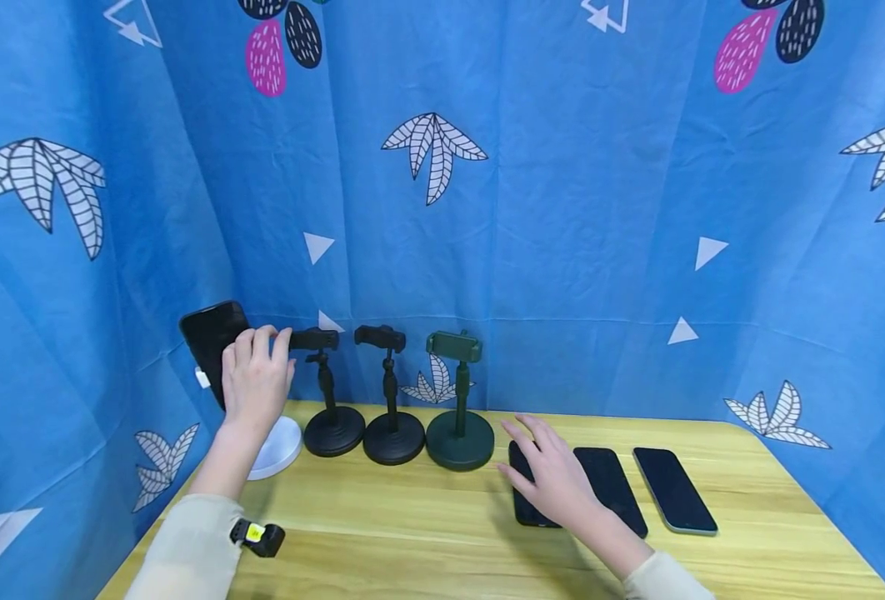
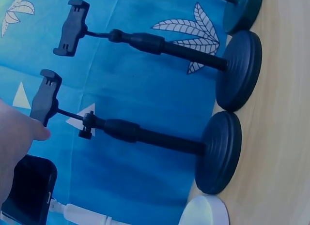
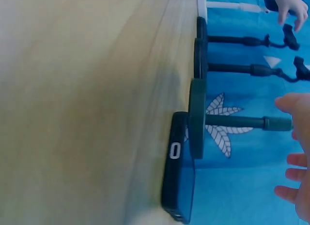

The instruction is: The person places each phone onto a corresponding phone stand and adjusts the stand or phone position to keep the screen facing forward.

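Note:
My left hand (image 1: 257,379) is raised at the left, its fingers bent loosely beside the tilted black phone (image 1: 213,333) on the white stand (image 1: 277,446). A fingertip overlaps the clamp of the nearest black phone stand (image 2: 169,139) in the left wrist view. Above the table my right hand (image 1: 555,475) has its fingers spread, partly covering a black phone (image 1: 525,500) that lies flat. Right of that lie a second dark phone (image 1: 611,492) and a slimmer one with a pale edge (image 1: 675,492). The right hand's palm is hidden.
Another black phone stand (image 1: 393,437) and a dark green one (image 1: 460,442) continue the row along the back of the wooden table (image 1: 382,533). A patterned blue curtain (image 1: 577,250) hangs behind and at both sides. On the left sleeve sits a small black device (image 1: 262,540).

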`<state>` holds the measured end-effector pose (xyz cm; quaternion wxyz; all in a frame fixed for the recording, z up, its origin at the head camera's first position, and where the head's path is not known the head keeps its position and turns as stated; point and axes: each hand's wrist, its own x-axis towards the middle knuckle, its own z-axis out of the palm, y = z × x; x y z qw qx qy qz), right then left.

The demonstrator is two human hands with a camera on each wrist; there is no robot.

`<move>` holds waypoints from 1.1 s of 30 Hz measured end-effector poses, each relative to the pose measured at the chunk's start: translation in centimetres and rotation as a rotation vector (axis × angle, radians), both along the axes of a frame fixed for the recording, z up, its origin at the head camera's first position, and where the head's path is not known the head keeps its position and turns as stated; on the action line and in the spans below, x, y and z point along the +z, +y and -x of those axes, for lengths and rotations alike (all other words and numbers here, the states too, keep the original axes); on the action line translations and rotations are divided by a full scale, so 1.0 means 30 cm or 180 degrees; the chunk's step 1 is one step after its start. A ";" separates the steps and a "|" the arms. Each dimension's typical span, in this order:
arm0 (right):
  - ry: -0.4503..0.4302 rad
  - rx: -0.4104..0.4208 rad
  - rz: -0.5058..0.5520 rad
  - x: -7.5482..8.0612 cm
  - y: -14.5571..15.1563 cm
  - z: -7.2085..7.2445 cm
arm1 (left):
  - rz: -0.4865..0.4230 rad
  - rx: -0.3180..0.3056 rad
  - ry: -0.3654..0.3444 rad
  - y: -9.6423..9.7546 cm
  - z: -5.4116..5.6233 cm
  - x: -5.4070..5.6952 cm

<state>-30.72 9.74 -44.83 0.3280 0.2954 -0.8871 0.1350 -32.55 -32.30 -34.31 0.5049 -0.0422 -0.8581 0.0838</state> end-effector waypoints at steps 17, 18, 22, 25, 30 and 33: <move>-0.0470 -0.0437 0.0495 -0.041 0.012 0.050 | -0.0033 -0.0049 0.0310 -0.025 0.063 -0.028; -0.0512 -0.0460 0.0536 -0.041 0.010 0.056 | -0.0030 -0.0036 0.0332 -0.027 0.066 -0.029; -0.0700 -0.0560 0.0675 -0.046 0.003 0.075 | -0.0025 -0.0031 0.0364 -0.032 0.074 -0.036; -0.0849 -0.0668 0.0738 -0.048 0.002 0.087 | -0.0054 -0.0115 0.0384 -0.034 0.078 -0.038; -0.1021 -0.0827 0.0817 -0.050 -0.003 0.108 | -0.0127 -0.0299 0.0406 -0.037 0.073 -0.032; -0.1103 -0.0905 0.0891 -0.048 -0.011 0.120 | -0.0149 -0.0339 0.0377 -0.041 0.066 -0.029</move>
